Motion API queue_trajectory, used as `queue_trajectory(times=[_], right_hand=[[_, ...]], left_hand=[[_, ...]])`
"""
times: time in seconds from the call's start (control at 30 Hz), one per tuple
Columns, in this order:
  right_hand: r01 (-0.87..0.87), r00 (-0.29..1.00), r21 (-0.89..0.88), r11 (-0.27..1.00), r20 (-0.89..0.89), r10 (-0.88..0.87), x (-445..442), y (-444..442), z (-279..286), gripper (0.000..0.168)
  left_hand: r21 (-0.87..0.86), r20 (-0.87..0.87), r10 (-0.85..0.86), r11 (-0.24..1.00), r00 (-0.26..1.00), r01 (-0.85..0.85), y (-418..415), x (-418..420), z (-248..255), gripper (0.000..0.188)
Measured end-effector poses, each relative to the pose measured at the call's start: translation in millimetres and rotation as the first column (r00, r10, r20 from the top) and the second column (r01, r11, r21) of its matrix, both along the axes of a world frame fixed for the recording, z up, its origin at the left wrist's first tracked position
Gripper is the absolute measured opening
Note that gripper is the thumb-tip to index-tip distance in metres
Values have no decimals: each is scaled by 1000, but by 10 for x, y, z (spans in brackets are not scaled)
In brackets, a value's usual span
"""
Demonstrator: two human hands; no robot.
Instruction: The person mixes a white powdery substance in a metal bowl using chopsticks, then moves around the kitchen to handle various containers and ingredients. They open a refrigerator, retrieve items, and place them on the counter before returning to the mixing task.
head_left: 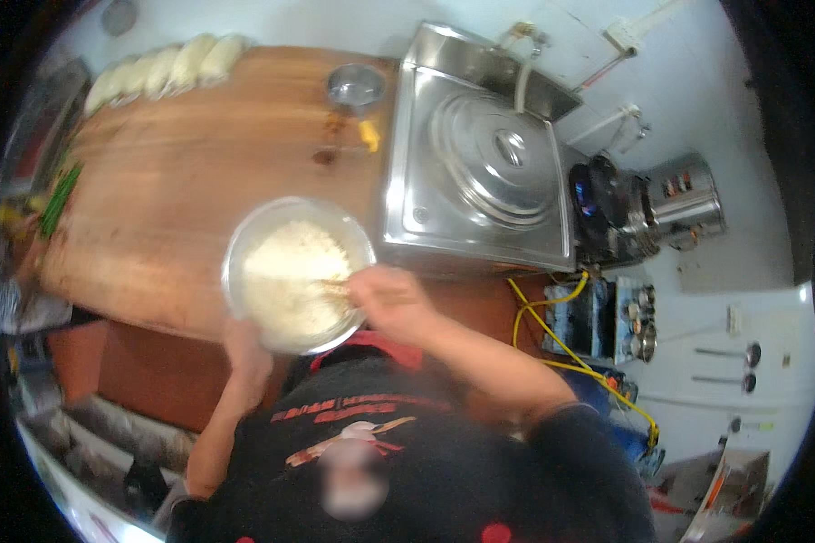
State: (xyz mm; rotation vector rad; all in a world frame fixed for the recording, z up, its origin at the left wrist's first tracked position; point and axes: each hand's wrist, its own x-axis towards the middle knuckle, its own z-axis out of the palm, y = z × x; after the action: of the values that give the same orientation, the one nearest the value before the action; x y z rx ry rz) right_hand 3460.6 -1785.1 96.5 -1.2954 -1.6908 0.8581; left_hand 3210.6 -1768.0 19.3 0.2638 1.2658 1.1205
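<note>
A round metal bowl [234, 278] sits at the near edge of the wooden worktop, close to my apron. Inside it lies a pale, creamy yellow-white mixture [292, 265] with a crumbly-looking surface. My left hand [248, 349] grips the bowl's rim at the near left. Over the right side of the bowl, my right hand [387, 298] is closed around a thin brown utensil [335, 288]; its end is down in the mixture. Motion blur hides the utensil's exact kind.
The wooden worktop [176, 183] bears several pale wrapped rolls [173, 68], green stalks [60, 200], a small metal bowl [355, 85] and a yellow object [369, 136]. To the right stands a stainless steel unit [401, 190] with a round lid [475, 163]. A yellow hose [550, 332] hangs below.
</note>
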Motion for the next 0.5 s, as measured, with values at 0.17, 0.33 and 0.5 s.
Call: queue_trajectory(times=[0.17, 0.33, 0.5], right_hand=[[327, 943, -275, 904, 36, -330, 27, -20, 10, 23], [232, 947, -265, 936, -160, -280, -134, 136, 75, 22], [280, 959, 2, 960, 40, -280, 283, 34, -166, 13]], left_hand=[[65, 90, 52, 996, 995, -58, -28, 169, 188, 54], [15, 72, 40, 999, 997, -42, -65, 209, 170, 57], [8, 143, 52, 999, 988, -54, -105, 282, 240, 56]])
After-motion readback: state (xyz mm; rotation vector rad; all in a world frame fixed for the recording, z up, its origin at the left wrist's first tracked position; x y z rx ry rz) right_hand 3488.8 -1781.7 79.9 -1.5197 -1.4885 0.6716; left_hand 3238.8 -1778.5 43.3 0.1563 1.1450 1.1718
